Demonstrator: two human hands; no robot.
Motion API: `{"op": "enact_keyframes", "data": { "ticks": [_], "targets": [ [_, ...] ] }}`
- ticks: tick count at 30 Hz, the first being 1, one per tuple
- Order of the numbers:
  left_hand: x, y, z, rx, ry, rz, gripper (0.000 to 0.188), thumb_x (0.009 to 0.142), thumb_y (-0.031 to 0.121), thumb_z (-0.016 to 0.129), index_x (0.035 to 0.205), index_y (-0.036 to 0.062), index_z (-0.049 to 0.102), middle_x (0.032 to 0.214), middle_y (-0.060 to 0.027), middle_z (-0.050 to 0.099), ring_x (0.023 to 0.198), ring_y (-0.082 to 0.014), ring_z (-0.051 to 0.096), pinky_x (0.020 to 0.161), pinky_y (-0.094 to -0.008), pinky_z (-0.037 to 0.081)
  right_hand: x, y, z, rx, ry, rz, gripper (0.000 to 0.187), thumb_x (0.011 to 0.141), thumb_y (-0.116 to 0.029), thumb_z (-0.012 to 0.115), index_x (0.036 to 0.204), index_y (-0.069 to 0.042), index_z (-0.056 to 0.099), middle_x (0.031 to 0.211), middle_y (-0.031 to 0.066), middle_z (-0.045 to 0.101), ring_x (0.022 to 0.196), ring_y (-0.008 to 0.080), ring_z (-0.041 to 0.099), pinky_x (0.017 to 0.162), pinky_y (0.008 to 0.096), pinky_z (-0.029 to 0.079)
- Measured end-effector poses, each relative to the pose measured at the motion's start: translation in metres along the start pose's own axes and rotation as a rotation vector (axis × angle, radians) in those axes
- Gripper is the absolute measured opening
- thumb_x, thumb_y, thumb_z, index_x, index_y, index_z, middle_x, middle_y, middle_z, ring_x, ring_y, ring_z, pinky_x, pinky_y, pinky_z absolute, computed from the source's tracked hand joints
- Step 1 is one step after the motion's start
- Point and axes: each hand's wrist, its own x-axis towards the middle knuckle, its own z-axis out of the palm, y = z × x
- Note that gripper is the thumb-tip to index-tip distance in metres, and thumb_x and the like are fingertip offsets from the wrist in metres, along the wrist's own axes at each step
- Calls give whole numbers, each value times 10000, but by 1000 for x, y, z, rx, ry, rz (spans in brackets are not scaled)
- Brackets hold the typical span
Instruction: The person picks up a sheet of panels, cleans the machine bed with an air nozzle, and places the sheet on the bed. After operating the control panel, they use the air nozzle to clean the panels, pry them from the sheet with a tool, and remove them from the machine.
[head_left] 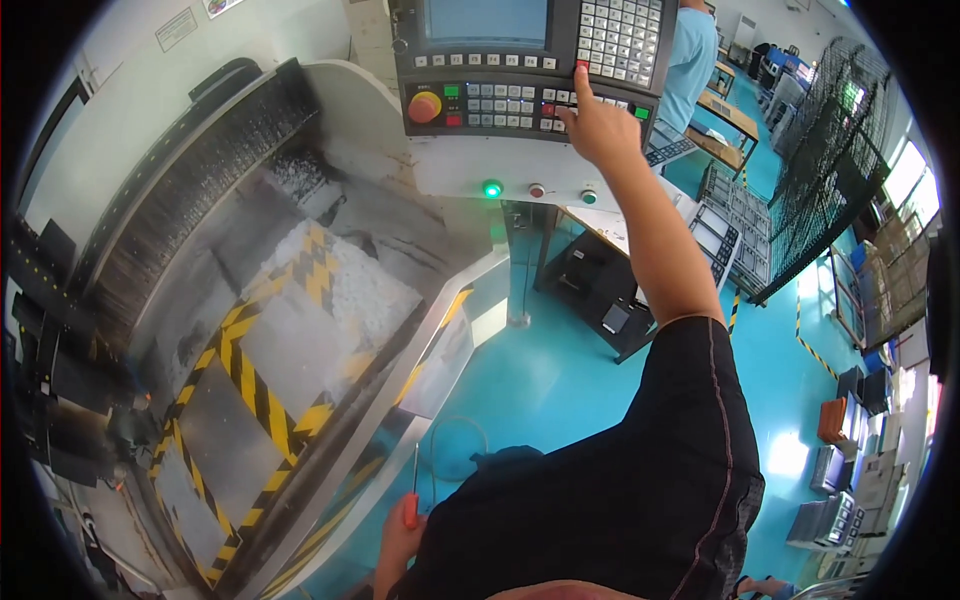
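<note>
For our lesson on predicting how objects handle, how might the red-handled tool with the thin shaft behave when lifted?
The red-handled tool is probably light, since the left hand alone holds it. Its thin shaft looks stiff: it stands straight, without visible sagging. The handle is thicker, so the balance likely sits toward that end.

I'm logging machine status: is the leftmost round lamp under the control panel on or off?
On: the lamp glows bright green below the control panel.
</note>
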Motion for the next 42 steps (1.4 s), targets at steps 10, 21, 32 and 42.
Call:
{"op": "enact_keyframes", "data": {
  "ticks": [10,21,32,42],
  "targets": [
    [9,1,8,4,-21,90,521,840,141,734,1326,52,571,1260,-198,629,1181,-387,599,1002,-441,488,-20,-88,23,16,-382,-275,702,958,-409,576,1550,-163,289,987,199,730,905,388,711,786,499,551],
    [-2,15,-2,36,-35,64,508,861,111,691,1348,53,560,1290,-197,620,1202,-384,591,1016,-432,479,-48,-52,17,-7,-411,-126,736,950,-435,596,1515,-31,350,986,188,734,929,365,712,780,471,558],
    [14,6,5,-24,-54,9,501,853,91,692,1337,48,567,1290,-198,619,1199,-385,590,1007,-428,482,-53,-43,16,-34,-414,-104,757,953,-435,592,1528,-20,327,953,185,736,895,358,718,771,467,565],
    [23,24,3,-7,-31,-1,488,865,109,678,1336,49,566,1271,-196,626,1187,-383,596,999,-426,486,-47,-48,28,-32,-204,-220,702,930,-478,593,1423,4,462,1333,205,609,901,394,712,800,468,565]
  ]
}}
